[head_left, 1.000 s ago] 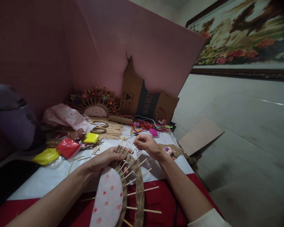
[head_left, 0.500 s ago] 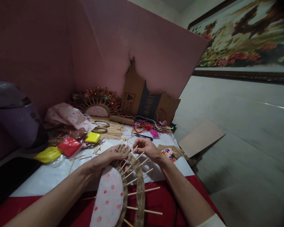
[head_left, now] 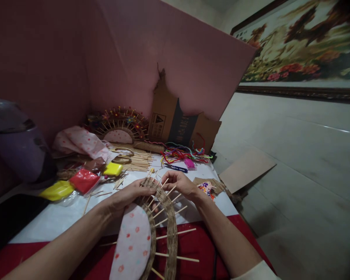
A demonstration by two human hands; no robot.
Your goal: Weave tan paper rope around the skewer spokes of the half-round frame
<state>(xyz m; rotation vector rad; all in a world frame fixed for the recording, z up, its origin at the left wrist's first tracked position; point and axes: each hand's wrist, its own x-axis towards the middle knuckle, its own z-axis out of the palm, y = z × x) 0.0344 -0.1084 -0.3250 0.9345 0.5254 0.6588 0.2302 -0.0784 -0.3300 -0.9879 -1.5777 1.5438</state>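
Note:
A half-round woven fan frame (head_left: 170, 225) of brown twine, wooden sticks and pink dotted cloth (head_left: 132, 241) lies in front of me on the table. My left hand (head_left: 125, 196) rests on its upper left edge, fingers curled over the twine band. My right hand (head_left: 179, 182) is at the top of the frame, fingers pinched together around the stick ends there; what they pinch is too small to make out.
A finished decorated fan (head_left: 119, 126) leans on the pink partition. Loose sticks (head_left: 134, 161), coloured yarn (head_left: 183, 153), blue snips (head_left: 176, 168), red and yellow packets (head_left: 83, 181), a purple appliance (head_left: 14, 144) and cardboard (head_left: 177, 124) crowd the table's far side.
My right hand came down and closer to the frame's top, uncovering the blue snips behind it. The left hand stayed on the frame's edge.

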